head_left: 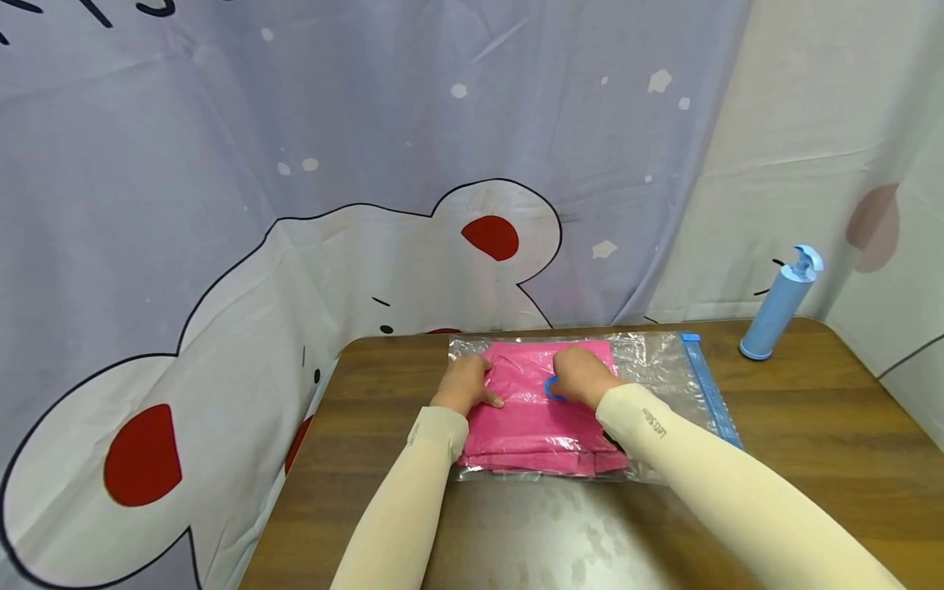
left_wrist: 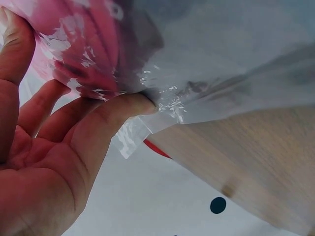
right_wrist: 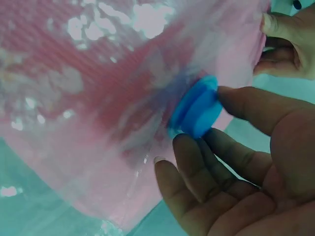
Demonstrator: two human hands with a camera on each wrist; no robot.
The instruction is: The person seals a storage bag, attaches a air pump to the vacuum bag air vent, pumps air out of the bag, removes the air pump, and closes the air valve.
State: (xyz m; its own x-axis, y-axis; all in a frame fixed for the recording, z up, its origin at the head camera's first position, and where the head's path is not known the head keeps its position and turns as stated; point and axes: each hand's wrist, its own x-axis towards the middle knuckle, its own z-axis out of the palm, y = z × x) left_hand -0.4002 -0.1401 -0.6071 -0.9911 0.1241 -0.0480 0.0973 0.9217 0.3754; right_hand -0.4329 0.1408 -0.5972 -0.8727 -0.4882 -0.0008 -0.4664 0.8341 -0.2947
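A clear vacuum storage bag lies on the table with a folded pink cloth inside and a blue strip along its right edge. At the bag's left side, my left hand grips the edge, thumb on top and fingers curled beneath, as the left wrist view shows from close by. On the bag's upper face sits a round blue valve cap. My right hand pinches this cap between thumb and fingers. The plastic around the cap looks lifted and creased in the right wrist view.
A light blue pump bottle stands at the table's back right. The brown wooden table meets a printed curtain along its back edge. A blue zip slider sits at the bag's far right corner.
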